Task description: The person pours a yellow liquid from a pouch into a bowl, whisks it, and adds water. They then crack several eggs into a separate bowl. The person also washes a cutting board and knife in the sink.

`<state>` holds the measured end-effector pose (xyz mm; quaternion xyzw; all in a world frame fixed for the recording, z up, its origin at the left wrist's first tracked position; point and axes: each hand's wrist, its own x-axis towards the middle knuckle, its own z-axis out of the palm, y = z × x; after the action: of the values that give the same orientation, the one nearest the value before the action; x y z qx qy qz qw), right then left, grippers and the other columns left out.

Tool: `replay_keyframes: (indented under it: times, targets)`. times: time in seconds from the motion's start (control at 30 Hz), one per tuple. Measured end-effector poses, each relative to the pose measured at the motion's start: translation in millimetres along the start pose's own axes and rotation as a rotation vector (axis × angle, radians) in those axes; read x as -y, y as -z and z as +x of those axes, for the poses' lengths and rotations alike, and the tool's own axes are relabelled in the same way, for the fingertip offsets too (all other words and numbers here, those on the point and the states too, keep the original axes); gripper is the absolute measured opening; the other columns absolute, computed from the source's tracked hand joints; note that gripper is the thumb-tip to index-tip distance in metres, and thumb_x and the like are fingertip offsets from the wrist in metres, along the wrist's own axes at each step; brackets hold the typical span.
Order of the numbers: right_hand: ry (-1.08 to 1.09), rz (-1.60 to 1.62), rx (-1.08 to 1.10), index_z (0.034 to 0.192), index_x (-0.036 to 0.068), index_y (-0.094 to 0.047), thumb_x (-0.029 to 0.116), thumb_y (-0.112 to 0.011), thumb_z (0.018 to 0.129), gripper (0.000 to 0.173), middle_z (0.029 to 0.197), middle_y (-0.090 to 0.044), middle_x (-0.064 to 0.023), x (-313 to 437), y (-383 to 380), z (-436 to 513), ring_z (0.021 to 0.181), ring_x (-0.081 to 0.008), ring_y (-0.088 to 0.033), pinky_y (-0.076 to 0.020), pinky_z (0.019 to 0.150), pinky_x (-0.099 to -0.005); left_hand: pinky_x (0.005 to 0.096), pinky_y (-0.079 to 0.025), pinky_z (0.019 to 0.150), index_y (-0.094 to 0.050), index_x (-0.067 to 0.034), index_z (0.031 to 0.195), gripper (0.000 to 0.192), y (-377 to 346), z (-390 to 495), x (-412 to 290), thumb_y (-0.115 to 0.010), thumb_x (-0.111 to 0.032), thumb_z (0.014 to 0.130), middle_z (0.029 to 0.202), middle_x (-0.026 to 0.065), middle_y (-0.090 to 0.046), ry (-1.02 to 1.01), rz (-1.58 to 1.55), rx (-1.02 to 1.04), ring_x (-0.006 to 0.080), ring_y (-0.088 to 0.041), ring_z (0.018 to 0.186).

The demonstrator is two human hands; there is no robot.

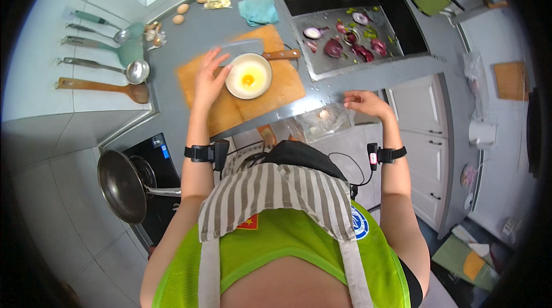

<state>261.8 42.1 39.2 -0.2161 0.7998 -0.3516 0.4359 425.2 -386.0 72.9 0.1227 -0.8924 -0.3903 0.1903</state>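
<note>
A cream bowl [230, 86] stands on the wooden cutting board [200, 109], with a cracked raw egg [249, 79] in it, the yolk whole. My left hand [210, 77] is at the bowl's left side with its fingers spread; the thumb is close to the rim, and whether it touches I cannot tell. Behind the bowl lies a cleaver with a wooden handle [282, 54], its blade partly hidden. My right hand [366, 104], fingers loosely bent and nothing seen in them, hovers by a clear plastic bag [317, 129] at the counter's front edge. An eggshell piece [324, 114] appears inside the bag.
Whole eggs [183, 8], garlic [151, 35] and a teal cloth [258, 11] lie at the back. The sink [315, 68] holds red onion pieces [334, 48] and green scraps. At left, a frying pan [120, 187] sits on the cooktop [161, 165], below hanging utensils [138, 71].
</note>
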Motion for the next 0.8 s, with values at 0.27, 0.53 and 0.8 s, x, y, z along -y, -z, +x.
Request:
replay_keyframes:
  times: [0.27,0.53,0.8]
  targets:
    - [0.454,-0.262,-0.008,0.118,0.001,-0.057,0.015,-0.069,0.079,0.043,0.096,-0.067,-0.0095,157,-16,44,0.075,-0.0141,-0.061,-0.0501,0.069,-0.0282,0.0362,-0.048,0.081,-0.065,-0.004,0.079,0.019,33,43,81,-0.071,-0.021,0.076,0.104,0.0162,-0.063,0.438,0.065,-0.208,0.0306,-0.059,0.095]
    - [0.318,-0.283,0.005,0.118,0.003,-0.057,0.015,-0.067,0.081,0.040,0.095,-0.066,-0.0122,178,-31,28,0.077,-0.0193,-0.064,-0.0519,0.069,-0.0316,0.0447,-0.038,0.095,-0.046,-0.002,0.125,0.049,34,167,233,-0.062,-0.010,0.079,0.127,0.0162,-0.050,0.292,0.485,-0.236,0.0330,-0.047,0.117]
    - [0.072,-0.137,-0.148,0.115,0.003,-0.059,0.014,-0.067,0.081,0.037,0.096,-0.067,-0.0102,135,-36,-5,0.077,-0.0180,-0.064,-0.0519,0.068,-0.0303,0.0412,-0.044,0.092,-0.055,-0.009,0.111,0.045,44,218,295,-0.067,-0.001,0.068,0.112,0.0164,-0.056,0.170,0.520,-0.085,0.0347,-0.051,0.108]
